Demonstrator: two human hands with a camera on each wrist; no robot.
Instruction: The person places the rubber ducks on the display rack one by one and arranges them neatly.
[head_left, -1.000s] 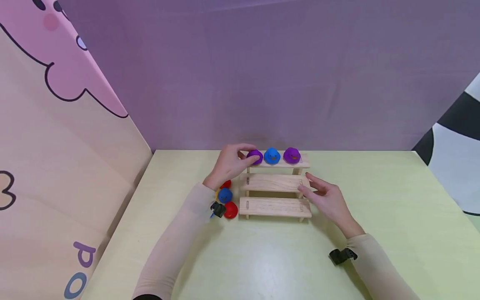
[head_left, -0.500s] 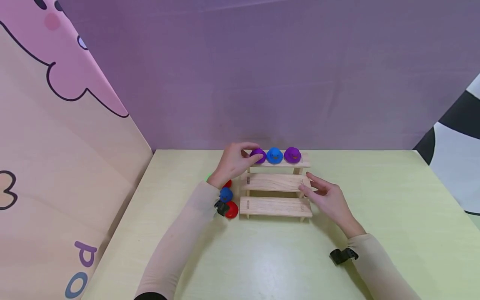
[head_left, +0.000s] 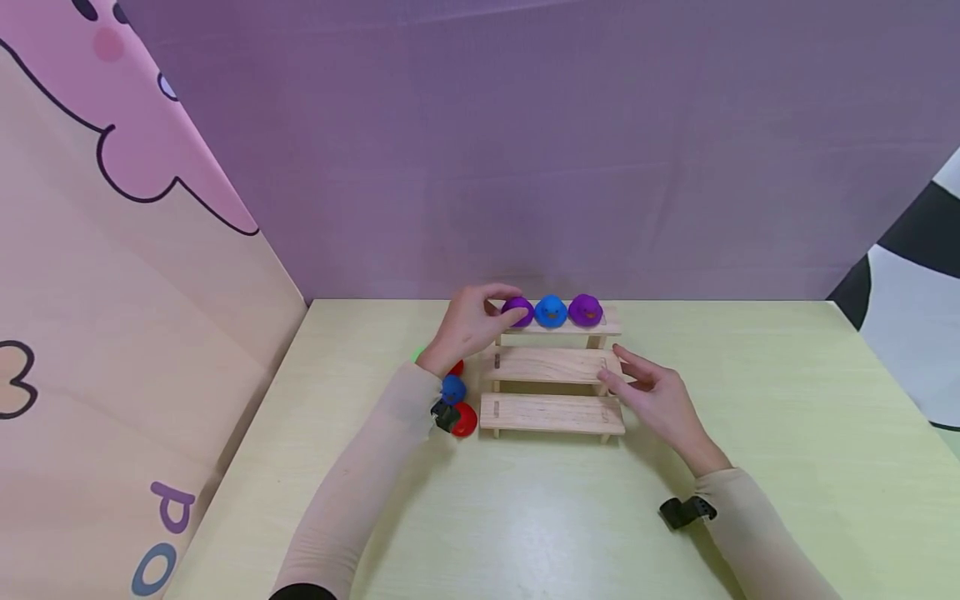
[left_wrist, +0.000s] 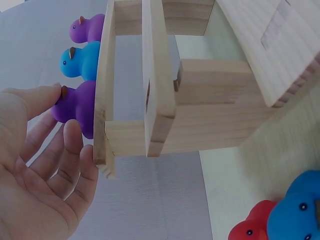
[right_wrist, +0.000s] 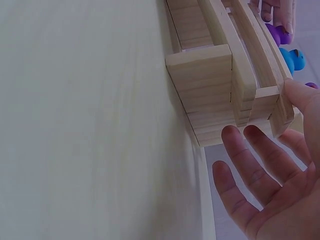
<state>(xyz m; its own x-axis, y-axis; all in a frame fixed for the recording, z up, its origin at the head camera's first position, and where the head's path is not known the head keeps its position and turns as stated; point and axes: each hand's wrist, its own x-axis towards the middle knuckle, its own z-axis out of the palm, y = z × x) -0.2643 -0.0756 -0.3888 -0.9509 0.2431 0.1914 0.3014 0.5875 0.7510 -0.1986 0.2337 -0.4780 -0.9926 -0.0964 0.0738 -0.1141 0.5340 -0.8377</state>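
Purple duck [head_left: 519, 312] sits at the top shelf's [head_left: 558, 331] nine-o'clock end in the head view, pinched by the left hand [head_left: 467, 323]; the right hand [head_left: 662, 402] grips the rack [head_left: 551, 365] at three o'clock. Left wrist: thumb [left_wrist: 37, 98] near its beak (blue duck [left_wrist: 82, 61] beside it). Right wrist: lower fingers [right_wrist: 251, 167] spread.
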